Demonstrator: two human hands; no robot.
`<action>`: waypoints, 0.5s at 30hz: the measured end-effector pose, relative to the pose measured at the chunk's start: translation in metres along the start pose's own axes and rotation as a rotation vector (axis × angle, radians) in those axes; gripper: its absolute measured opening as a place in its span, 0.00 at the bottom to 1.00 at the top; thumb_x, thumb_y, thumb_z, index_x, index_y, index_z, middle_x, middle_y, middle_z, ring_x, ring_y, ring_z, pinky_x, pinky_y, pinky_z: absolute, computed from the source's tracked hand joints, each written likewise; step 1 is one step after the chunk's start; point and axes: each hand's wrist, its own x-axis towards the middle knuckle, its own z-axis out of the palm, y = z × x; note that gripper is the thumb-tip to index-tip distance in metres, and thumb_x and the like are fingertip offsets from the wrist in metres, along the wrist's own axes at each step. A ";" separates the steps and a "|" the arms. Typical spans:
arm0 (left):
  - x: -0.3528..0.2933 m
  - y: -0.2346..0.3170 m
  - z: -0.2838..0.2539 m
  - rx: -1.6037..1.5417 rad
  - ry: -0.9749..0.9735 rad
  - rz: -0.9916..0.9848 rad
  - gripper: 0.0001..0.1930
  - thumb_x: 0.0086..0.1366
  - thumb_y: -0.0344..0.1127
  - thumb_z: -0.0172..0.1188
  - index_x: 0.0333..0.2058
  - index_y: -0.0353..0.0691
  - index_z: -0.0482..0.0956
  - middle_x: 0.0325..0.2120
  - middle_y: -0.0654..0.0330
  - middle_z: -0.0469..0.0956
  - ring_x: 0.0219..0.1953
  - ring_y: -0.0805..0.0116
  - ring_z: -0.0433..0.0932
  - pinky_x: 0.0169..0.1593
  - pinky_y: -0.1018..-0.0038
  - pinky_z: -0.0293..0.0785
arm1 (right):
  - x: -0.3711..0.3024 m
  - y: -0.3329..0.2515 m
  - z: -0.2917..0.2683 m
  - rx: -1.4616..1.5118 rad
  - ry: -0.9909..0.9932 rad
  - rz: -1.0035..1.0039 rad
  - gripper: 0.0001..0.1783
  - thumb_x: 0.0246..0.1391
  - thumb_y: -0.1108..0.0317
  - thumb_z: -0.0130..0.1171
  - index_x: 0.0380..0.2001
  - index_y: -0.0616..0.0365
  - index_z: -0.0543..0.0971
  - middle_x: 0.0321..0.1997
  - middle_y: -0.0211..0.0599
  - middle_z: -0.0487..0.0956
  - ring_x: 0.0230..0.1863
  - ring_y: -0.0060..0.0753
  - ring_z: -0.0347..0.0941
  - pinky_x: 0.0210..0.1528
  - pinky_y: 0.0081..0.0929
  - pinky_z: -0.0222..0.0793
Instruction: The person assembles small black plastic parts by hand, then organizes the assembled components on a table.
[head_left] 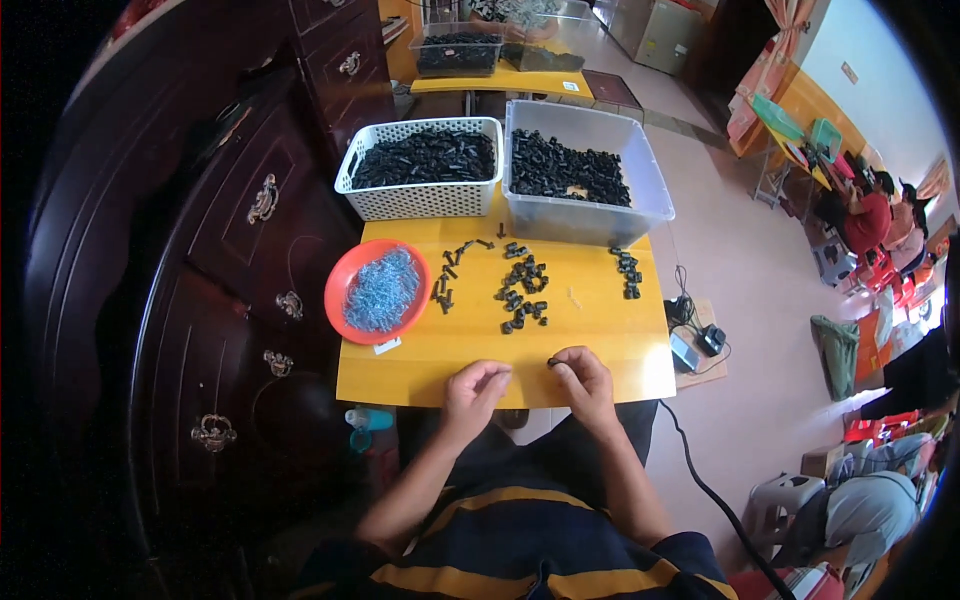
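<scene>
Small black part (553, 361) pinched in right hand (585, 385) at tabletop (600, 340) near edge; left hand (475, 388) curled beside, seemingly empty.

1. The left hand (474, 388) rested curled on the near edge of the yellow table (590, 340); what it held could not be told.
2. The right hand (583, 380) pinched a small black part (553, 361) at its fingertips — just beside the left hand.
3. Loose black parts (522, 293) lay in three clusters mid-table, well apart from both hands.
4. An orange bowl (345, 278) of silvery screws (383, 290) sat at the left edge.
5. Behind stood a white basket (420, 200) and a clear bin (585, 222) — both filled with black parts.
</scene>
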 end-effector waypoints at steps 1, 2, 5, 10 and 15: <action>0.003 0.004 0.007 0.009 -0.010 -0.005 0.06 0.68 0.27 0.61 0.40 0.32 0.83 0.31 0.63 0.83 0.31 0.77 0.80 0.38 0.78 0.78 | -0.003 -0.003 -0.001 0.009 0.010 0.004 0.04 0.65 0.74 0.59 0.41 0.62 0.79 0.36 0.30 0.82 0.39 0.20 0.77 0.45 0.21 0.73; 0.006 0.008 0.013 0.023 -0.022 0.032 0.06 0.68 0.27 0.61 0.41 0.32 0.83 0.31 0.63 0.83 0.31 0.77 0.80 0.38 0.78 0.78 | -0.004 -0.006 -0.001 0.071 -0.033 0.029 0.04 0.65 0.74 0.59 0.42 0.62 0.79 0.37 0.29 0.81 0.40 0.19 0.76 0.46 0.20 0.73; 0.011 0.017 0.025 0.038 -0.073 0.064 0.06 0.70 0.26 0.59 0.42 0.32 0.82 0.32 0.63 0.82 0.32 0.78 0.80 0.39 0.79 0.78 | -0.008 -0.018 0.000 0.177 -0.080 0.072 0.05 0.66 0.74 0.58 0.43 0.62 0.80 0.39 0.27 0.81 0.42 0.17 0.75 0.47 0.19 0.72; 0.011 0.022 0.036 0.055 -0.135 0.074 0.07 0.71 0.25 0.58 0.43 0.31 0.81 0.33 0.64 0.82 0.33 0.78 0.79 0.40 0.80 0.77 | -0.009 -0.018 -0.005 0.261 -0.118 0.084 0.06 0.67 0.72 0.59 0.45 0.62 0.80 0.39 0.26 0.81 0.42 0.16 0.75 0.47 0.18 0.71; 0.010 0.029 0.038 0.246 -0.139 0.144 0.07 0.69 0.26 0.60 0.43 0.32 0.83 0.34 0.60 0.83 0.33 0.72 0.81 0.39 0.77 0.78 | -0.009 -0.019 -0.008 0.276 -0.164 0.039 0.08 0.66 0.71 0.60 0.45 0.61 0.80 0.39 0.26 0.81 0.41 0.15 0.74 0.44 0.18 0.71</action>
